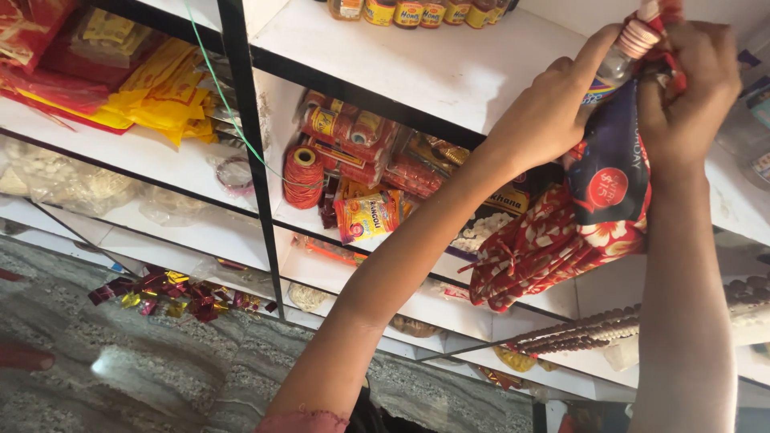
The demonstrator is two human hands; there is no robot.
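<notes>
Both my arms reach up to the top right. My left hand (pixel 553 108) grips a small clear bottle with a ribbed pink cap (pixel 630 44) at its neck. My right hand (pixel 690 88) is closed on the top of a dark blue packet (pixel 613 172) with a red round mark. Below the packet hangs a red cloth with white flowers (pixel 553 244), bunched and dangling in front of the white shelf (pixel 417 68). Which hand holds the cloth I cannot tell.
White shelves with a black frame (pixel 253 160) hold an orange thread spool (pixel 303 176), small orange packets (pixel 369 215), red and yellow wrapped goods (pixel 120 80), and jars along the top (pixel 417 12). Shiny foil pieces (pixel 172 293) lie on a grey stone counter (pixel 160 369). Bead strings (pixel 593 329) hang at the right.
</notes>
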